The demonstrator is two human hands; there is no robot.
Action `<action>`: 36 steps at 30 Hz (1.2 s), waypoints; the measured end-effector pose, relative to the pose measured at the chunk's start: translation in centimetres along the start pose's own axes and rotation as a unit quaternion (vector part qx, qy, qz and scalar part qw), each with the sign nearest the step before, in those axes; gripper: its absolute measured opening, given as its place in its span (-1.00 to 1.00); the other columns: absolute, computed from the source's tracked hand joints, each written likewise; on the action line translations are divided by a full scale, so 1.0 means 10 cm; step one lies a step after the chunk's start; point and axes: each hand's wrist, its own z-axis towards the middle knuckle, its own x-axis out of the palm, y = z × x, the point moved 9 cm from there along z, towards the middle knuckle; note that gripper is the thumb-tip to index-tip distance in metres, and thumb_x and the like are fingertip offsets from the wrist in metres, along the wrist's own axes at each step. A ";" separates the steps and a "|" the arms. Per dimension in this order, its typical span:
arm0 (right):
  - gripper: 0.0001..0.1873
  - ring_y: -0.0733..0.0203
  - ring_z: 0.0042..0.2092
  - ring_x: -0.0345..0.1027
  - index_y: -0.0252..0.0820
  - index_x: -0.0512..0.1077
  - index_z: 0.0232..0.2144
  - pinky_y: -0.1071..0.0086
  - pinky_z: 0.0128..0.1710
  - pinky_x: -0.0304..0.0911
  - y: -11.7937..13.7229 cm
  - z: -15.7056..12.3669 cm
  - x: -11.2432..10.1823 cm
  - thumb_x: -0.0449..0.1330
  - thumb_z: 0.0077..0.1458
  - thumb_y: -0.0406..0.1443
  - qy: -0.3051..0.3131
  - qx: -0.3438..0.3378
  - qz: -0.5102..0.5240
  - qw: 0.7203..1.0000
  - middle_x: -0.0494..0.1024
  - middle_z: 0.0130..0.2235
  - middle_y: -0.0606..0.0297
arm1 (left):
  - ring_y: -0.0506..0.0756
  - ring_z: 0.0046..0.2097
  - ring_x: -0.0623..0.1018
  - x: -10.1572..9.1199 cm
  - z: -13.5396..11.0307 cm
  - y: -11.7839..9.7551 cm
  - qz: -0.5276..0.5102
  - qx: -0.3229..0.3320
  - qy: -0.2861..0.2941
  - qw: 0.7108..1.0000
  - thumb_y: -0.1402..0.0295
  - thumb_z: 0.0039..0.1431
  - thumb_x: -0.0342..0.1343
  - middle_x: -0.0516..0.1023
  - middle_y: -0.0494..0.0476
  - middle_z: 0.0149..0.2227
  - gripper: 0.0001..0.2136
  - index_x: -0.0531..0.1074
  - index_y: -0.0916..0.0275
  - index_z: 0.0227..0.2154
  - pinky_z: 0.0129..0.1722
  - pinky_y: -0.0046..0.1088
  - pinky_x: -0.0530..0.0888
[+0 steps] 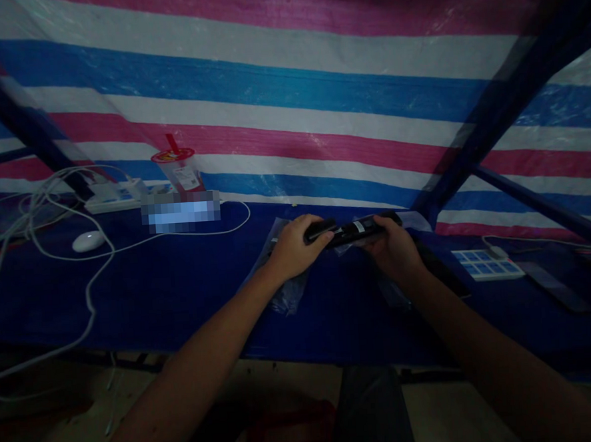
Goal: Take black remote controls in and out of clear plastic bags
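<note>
A: What's sitting far left?
B: A mouse [88, 241] is lying on the blue table [180, 295], white cables [49, 216] looping around it. A power strip [116, 195] is lying behind, near the cup [179, 169] with a red straw.
A: Right side?
B: A blue-keyed pad [487, 264] is resting there. A striped tarp [287, 81] is hanging behind everything.

— What carries everything here?

— A table covered in dark blue sheeting [179, 288], dimly lit.

— What lies on it?

— At far left, a white mouse [88, 241] among loose white cables [49, 216], with a white power strip [116, 195] behind and a clear lidded cup [179, 169] beside it. Mid-table, crumpled clear plastic wrapping [287, 291]. At right, what may be a small keypad [487, 264].
</note>
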 end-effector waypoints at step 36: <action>-0.81 0.12 -0.15 0.57 -0.10 0.52 -0.20 0.15 -0.16 0.60 0.04 -0.17 0.25 0.38 0.13 -0.25 0.097 -0.031 0.008 0.995 0.63 -0.23 0.32 | 0.03 -0.39 0.55 0.25 0.00 0.32 -0.291 -0.172 0.069 0.938 0.27 0.37 0.03 0.56 0.22 -0.20 -0.70 0.51 0.24 0.04 -0.48 -0.43 0.47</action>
